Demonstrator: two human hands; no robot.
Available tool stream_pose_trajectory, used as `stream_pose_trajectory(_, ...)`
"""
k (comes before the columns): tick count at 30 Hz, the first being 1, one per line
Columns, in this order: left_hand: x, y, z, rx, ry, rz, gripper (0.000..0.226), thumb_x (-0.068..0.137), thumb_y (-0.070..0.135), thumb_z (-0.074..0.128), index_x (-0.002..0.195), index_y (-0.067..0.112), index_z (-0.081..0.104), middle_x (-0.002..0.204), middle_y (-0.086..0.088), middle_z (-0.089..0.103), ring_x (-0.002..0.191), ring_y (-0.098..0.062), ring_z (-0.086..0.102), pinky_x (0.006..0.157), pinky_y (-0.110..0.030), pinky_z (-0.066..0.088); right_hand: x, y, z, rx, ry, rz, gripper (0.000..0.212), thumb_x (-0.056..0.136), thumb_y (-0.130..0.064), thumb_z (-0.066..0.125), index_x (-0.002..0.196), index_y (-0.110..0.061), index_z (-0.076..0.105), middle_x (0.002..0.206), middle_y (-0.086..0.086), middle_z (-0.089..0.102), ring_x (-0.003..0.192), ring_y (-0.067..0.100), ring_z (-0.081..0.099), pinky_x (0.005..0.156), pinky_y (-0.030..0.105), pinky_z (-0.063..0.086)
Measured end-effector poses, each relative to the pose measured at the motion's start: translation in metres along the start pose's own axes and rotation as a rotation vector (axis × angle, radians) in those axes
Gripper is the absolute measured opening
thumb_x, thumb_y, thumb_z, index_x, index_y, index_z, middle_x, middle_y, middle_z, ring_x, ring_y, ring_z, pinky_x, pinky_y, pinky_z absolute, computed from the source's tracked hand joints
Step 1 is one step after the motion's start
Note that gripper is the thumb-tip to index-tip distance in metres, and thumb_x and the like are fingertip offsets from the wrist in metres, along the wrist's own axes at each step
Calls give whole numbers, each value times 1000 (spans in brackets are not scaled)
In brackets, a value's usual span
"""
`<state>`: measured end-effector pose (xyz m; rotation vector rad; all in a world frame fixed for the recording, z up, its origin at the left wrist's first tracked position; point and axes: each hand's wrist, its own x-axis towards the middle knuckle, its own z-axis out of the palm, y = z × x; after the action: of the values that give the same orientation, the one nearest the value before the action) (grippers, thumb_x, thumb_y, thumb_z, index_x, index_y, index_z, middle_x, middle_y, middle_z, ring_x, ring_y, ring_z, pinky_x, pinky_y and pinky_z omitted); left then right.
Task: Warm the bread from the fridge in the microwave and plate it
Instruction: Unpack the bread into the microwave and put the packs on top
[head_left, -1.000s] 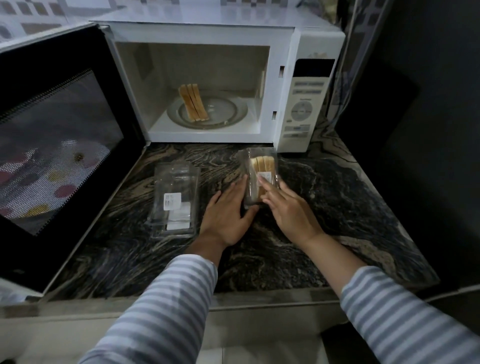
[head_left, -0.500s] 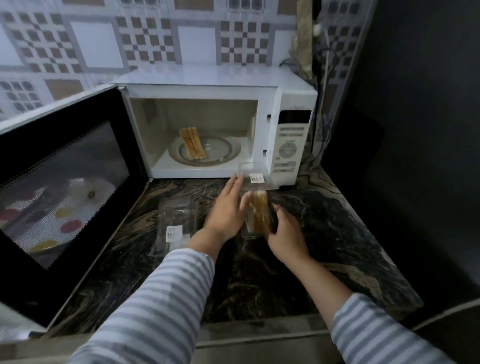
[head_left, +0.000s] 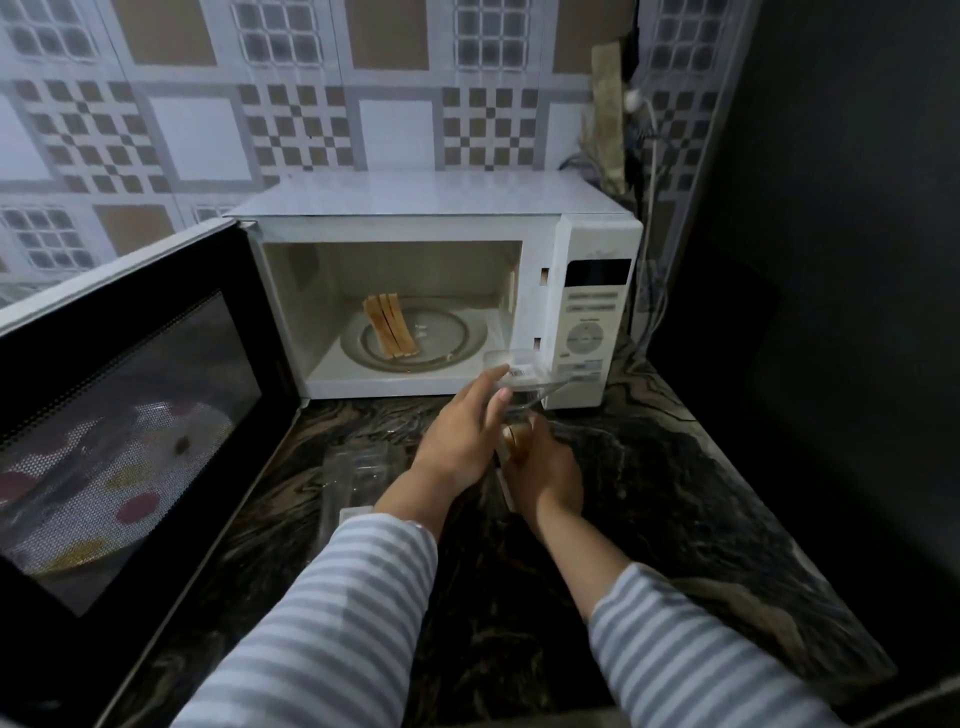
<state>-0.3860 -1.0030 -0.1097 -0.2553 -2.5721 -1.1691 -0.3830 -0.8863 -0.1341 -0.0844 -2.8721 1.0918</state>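
Both hands grasp a clear bread container (head_left: 519, 410) upright: left hand (head_left: 462, 441) fingers on its raised lid, right hand (head_left: 545, 467) gripping the base.

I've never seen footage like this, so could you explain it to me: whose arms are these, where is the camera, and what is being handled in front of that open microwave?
There is no machine here: a person in striped sleeves works with bare hands. The single picture comes from a wide-angle camera worn on the head, looking forward and down, which bends the edges. On the dark marbled counter stands a white microwave with its door swung open to the left. Inside, bread slices lie on the glass turntable. The left hand lifts the lid of a clear plastic box, while the right hand steadies its base, where more bread shows. Another clear plastic container lies on the counter, partly hidden by the left arm.
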Motion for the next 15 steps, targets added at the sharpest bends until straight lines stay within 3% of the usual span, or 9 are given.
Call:
stream_pose_trajectory(5, 3, -1, -4, -7, 4, 6, 42, 102, 35, 36, 141, 23, 42, 141, -5, 50, 129, -20, 45, 94, -17, 31, 4, -7, -6, 39, 65, 61, 38, 93, -25, 52, 131, -28, 46, 118, 10, 64, 108, 28, 61, 88, 34, 48)
stream_pose_trajectory(8, 3, 0, -6, -56, -14, -24, 41, 102, 34, 35, 141, 23, 41, 142, -4, 48, 129, -18, 44, 92, -15, 29, -4, -8, -20, 24, 77, 70, 48, 91, -15, 55, 136, -27, 43, 122, 8, 60, 113, 29, 57, 90, 33, 46)
stream_pose_trajectory(13, -12, 1, -1, -101, -48, -22, 44, 101, 37, 38, 143, 23, 39, 143, -4, 48, 131, -19, 43, 107, -30, 34, -39, 7, -47, 12, 129, 24, 51, 84, -20, 66, 130, -31, 47, 111, 4, 64, 101, 24, 62, 76, 27, 47)
stream_pose_trajectory(15, -23, 1, 3, -107, -50, -8, 44, 101, 34, 40, 143, 22, 38, 144, -4, 45, 133, -18, 41, 107, -26, 32, -53, 18, -55, 16, 160, 21, 47, 85, -25, 66, 129, -31, 48, 108, 2, 65, 98, 22, 63, 70, 23, 44)
